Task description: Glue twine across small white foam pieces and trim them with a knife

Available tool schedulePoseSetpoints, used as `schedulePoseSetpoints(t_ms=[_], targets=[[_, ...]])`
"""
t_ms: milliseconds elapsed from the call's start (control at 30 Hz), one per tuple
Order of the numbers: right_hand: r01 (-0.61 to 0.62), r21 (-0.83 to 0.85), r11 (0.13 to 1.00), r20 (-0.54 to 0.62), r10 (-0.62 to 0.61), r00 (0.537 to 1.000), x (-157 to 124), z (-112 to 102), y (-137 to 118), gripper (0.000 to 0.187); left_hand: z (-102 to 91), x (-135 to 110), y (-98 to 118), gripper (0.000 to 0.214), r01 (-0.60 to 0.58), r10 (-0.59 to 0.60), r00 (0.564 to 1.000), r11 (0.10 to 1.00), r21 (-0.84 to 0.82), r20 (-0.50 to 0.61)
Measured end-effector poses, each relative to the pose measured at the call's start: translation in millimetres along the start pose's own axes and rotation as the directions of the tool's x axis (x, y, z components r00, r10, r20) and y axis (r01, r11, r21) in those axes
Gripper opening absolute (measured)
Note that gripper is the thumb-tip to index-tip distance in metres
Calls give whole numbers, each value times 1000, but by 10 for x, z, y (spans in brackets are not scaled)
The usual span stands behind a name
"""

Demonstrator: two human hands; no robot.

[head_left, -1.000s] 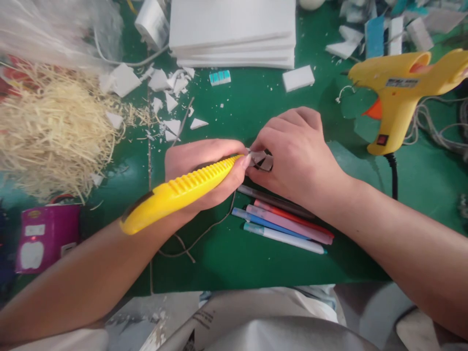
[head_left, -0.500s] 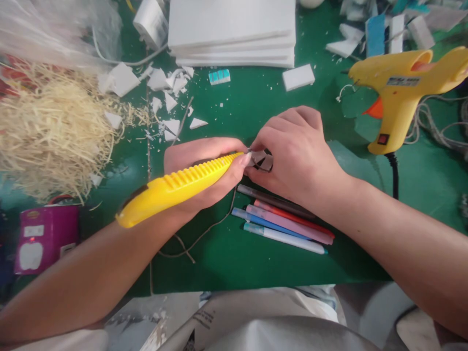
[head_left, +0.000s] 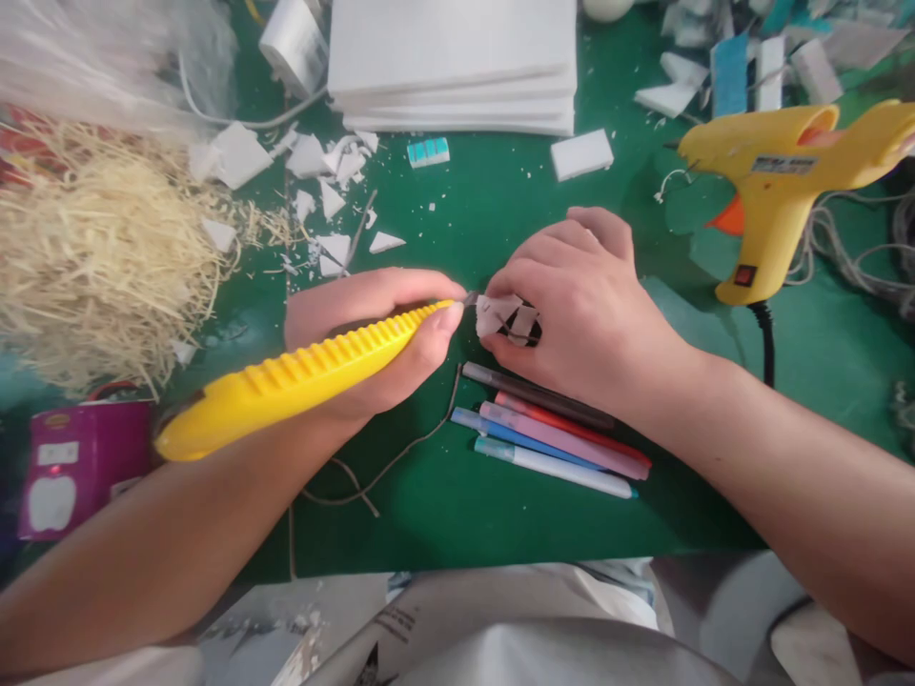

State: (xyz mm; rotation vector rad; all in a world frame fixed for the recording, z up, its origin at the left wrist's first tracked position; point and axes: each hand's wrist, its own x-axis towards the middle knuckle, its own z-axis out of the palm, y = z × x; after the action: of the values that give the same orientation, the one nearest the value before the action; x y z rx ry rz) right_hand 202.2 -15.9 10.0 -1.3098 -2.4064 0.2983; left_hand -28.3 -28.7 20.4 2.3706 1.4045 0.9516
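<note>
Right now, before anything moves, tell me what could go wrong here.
The yellow cutter in the left grip has its metal tip toward the right grip, so a slip might cause a cut. The small white piece, held at the fingertips, could twist loose. The pens lie close to the right grip and might get knocked.

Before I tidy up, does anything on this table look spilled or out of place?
Yes: jagged white scraps lie strewn beyond the left hand, and loose strands from the straw pile reach toward them, so that patch looks spilled.
</note>
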Motion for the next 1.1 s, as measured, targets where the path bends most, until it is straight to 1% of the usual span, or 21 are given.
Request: schedulePoseSetpoints(t_ms=[67, 200, 267, 333, 400, 433, 533, 700, 800, 933, 1000, 1100], targets=[[6, 37, 999, 15, -6, 1000, -21, -26, -1, 20, -7, 7, 0, 20, -44, 44, 999, 999, -22, 8], [26, 144, 989, 61, -35, 998, -57, -57, 15, 59, -9, 26, 5, 17, -139, 141, 990, 988, -65, 23], [42, 180, 983, 74, -57, 996, -66, -60, 36, 67, 2, 33, -4, 16, -156, 158, 987, 986, -61, 24], [53, 191, 980, 77, -69, 995, -68, -60, 59, 65, 18, 42, -21, 15, -178, 177, 984, 982, -69, -12], [62, 190, 980, 70, -77, 995, -63, -57, 79, 58, 30, 53, -39, 13, -221, 217, 975, 972, -83, -59], [68, 188, 980, 60, -81, 995, -59, -53, 88, 54, 32, 59, -45, 12, -230, 225, 972, 970, -83, -65], [94, 191, 977, 19, -100, 995, -45, -33, 115, 43, 15, 70, -44, 15, -211, 211, 977, 975, -63, -7], [91, 194, 977, -20, -89, 996, -24, 11, 136, 34, -35, 63, -11, 21, -128, 129, 991, 990, -54, 22], [82, 202, 976, -8, -82, 997, -9, 28, 124, 36, -45, 52, -8, 21, -117, 118, 993, 992, -41, 31], [100, 208, 973, 26, -108, 994, -15, 31, 124, 44, -37, 29, -6, 22, -101, 101, 995, 994, -32, 1], [115, 179, 977, 6, -118, 993, -38, 14, 138, 48, -38, 23, 0, 24, -92, 92, 996, 995, -26, -4], [141, 93, 986, -39, -137, 990, -77, -34, 168, 53, -51, 29, 1, 23, -96, 97, 995, 995, -29, 24]])
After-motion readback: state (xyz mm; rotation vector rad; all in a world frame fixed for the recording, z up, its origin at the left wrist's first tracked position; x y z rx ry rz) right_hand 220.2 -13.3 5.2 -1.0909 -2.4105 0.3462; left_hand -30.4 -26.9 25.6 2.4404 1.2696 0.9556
